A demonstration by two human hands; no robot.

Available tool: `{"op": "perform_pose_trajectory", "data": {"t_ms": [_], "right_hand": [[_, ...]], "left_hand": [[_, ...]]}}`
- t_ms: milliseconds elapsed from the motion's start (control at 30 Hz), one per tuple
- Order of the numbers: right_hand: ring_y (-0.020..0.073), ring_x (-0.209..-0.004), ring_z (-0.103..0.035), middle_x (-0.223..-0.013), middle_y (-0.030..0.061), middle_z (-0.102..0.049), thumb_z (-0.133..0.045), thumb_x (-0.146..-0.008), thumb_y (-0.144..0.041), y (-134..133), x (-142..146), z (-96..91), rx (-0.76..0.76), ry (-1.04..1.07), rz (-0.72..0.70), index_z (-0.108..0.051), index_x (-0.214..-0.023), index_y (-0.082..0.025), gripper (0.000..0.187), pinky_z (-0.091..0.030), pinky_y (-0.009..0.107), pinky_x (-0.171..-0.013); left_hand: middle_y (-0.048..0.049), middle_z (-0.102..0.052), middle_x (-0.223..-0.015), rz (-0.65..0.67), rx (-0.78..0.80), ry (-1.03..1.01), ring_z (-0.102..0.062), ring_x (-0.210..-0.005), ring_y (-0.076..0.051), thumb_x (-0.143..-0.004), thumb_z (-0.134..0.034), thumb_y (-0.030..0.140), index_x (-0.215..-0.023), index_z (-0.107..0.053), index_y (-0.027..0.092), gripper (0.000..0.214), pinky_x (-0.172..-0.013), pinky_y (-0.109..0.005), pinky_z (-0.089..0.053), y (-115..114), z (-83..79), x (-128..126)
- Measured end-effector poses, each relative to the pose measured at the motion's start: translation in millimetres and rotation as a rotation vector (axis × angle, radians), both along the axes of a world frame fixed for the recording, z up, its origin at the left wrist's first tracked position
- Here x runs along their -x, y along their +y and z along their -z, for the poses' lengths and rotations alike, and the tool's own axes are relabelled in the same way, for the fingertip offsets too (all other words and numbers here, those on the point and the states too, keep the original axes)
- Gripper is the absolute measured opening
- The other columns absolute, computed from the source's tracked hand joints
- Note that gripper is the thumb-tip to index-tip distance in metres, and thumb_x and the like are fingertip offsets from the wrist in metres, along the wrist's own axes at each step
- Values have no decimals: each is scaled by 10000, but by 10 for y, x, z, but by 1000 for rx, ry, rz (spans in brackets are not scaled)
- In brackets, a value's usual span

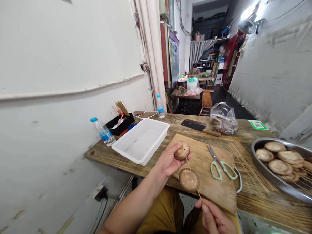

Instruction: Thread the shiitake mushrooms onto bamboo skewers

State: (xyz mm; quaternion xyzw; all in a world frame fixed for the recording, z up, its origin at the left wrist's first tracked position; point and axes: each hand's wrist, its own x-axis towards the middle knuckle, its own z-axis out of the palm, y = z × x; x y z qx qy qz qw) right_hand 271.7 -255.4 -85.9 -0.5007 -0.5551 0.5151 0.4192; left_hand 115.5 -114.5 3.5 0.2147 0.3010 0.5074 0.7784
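Note:
In my left hand (pixel 171 160) is a brown mushroom cap (pixel 182 151), gripped between thumb and fingers. A thin wooden skewer (pixel 188 164) runs from that cap through a second mushroom cap (pixel 189 180) lower down. Near its lower end the skewer is pinched by my right hand (pixel 215 218), thumb against fingers. Both caps hang over the near part of a wooden cutting board (pixel 206 197). Scissors with pale green handles (pixel 220 167) lie partly open on the board, to the right of the caps.
Loose skewers (pixel 249 164) lie right of the board, beside a metal bowl (pixel 254 147) of mushrooms. A white plastic tray (pixel 141 162) stands left. Behind are a cleaver (pixel 194 125), a plastic bag (pixel 223 119) and water bottles (pixel 160 107). A person (pixel 194 70) sits far back.

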Motion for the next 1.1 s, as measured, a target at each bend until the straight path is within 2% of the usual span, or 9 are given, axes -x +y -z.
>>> {"op": "perform_pose_trajectory", "data": {"t_ms": [200, 433, 733, 900, 1100], "right_hand": [[80, -419, -312, -513, -63, -316, -426, -876, -477, -10, 24, -5, -55, 17, 52, -600, -976, -140, 393, -239, 176, -362], [87, -419, -385, -494, -48, -389, -470, -855, -459, -5, 33, 24, -121, 0, 131, -645, -955, -140, 378, -336, 173, -395], [97, -439, -418, -510, -34, -432, -476, -857, -424, 28, 57, -59, -196, -42, 168, -655, -928, -156, 330, -361, 180, -422], [94, -429, -380, -502, -41, -418, -490, -845, -426, 27, 110, -97, -224, -50, 273, -663, -874, -177, 305, -348, 181, -413], [102, -452, -425, -517, -25, -475, -499, -838, -445, 59, 143, -139, -256, -52, 305, -672, -850, -181, 316, -374, 180, -429]], "left_hand": [[-77, -642, -847, -4, 7, 8, -643, -761, -175, -771, -598, 193, -863, -563, 131, 116, -703, -310, -527, -39, 4, -29], [-75, -645, -827, -18, 24, 20, -645, -760, -176, -783, -573, 172, -880, -559, 127, 107, -695, -302, -526, -59, -2, -73], [-78, -649, -796, -6, -5, 60, -633, -727, -166, -765, -589, 188, -846, -579, 120, 106, -707, -322, -524, -78, -58, -99], [-70, -646, -786, -11, -18, 79, -633, -728, -174, -762, -591, 186, -856, -577, 122, 115, -694, -333, -527, -95, -69, -114], [-67, -641, -793, -36, -51, 115, -631, -703, -185, -737, -627, 202, -836, -569, 121, 141, -648, -321, -521, -143, -51, -159]]}}
